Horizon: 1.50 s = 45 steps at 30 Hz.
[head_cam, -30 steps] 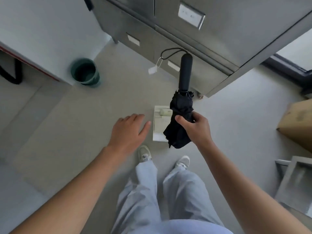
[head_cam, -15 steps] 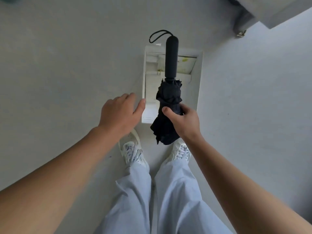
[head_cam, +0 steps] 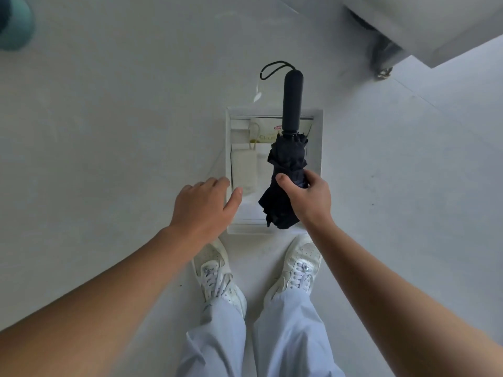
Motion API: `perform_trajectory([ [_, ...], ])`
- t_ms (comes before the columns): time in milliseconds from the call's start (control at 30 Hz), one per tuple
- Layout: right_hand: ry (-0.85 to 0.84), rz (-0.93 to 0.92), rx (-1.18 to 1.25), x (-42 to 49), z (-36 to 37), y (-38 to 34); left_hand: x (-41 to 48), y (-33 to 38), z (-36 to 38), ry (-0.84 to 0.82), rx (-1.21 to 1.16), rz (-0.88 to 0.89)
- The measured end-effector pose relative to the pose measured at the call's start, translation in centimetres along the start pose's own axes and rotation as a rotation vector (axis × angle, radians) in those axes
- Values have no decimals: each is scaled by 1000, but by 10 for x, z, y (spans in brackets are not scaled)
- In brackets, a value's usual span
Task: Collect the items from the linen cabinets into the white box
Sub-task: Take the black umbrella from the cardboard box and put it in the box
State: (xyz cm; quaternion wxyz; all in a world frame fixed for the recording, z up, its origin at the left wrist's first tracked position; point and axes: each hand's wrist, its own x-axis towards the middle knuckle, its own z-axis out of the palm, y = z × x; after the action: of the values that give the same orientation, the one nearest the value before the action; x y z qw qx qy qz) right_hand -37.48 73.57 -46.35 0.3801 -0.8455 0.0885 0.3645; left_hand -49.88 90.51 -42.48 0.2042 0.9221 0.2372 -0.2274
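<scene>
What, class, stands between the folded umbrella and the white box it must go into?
Nothing visible. The right hand holds the umbrella over the open, lidless white box. The left hand hovers at its left rim, clear of the umbrella; a cream pouch lies inside on the left.

Right grip (head_cam: 310, 200) clasps umbrella (head_cam: 288, 159); left grip (head_cam: 204, 208) relaxed, palm down.

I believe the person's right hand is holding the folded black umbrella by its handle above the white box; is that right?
Not quite. The right hand grips the folded black umbrella around its bunched canopy, not by its handle, which sticks out free beyond the hand. The rest stands: the umbrella is held above the white box, as the head view shows.
</scene>
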Motion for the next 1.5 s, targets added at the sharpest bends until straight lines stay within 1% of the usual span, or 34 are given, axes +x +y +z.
perform_trajectory([
  [100,14,-32,-19,31,11,4,15,-1,10,14,-15,-5],
  [233,-7,-14,-4,62,38,22,28,0,25,87,-61,-5],
  [400,13,-47,58,74,62,43,33,-8,36,155,-104,-3],
  [467,-24,-49,76,74,60,48,29,-9,38,166,-113,6],
  [600,-40,-57,7,66,47,58,24,-7,34,136,-130,15],
  [767,-69,-110,-5,64,49,53,28,-5,28,126,-159,-14],
  [867,-53,-109,16,69,53,44,30,-7,26,126,-155,-28],
  [1000,-24,-115,-50,71,50,35,28,-10,25,107,-137,-38],
  [1067,-29,-130,-40,67,48,29,24,-12,25,92,-128,-39],
  [1233,-150,-226,-18,53,70,11,18,-20,27,55,-121,-77],
  [1300,-184,-240,-61,55,82,8,17,-25,28,66,-122,-90],
  [1400,-201,-218,-142,59,96,10,16,-33,29,77,-115,-98],
  [1500,-200,-192,-147,60,102,16,15,-39,30,72,-113,-109],
])
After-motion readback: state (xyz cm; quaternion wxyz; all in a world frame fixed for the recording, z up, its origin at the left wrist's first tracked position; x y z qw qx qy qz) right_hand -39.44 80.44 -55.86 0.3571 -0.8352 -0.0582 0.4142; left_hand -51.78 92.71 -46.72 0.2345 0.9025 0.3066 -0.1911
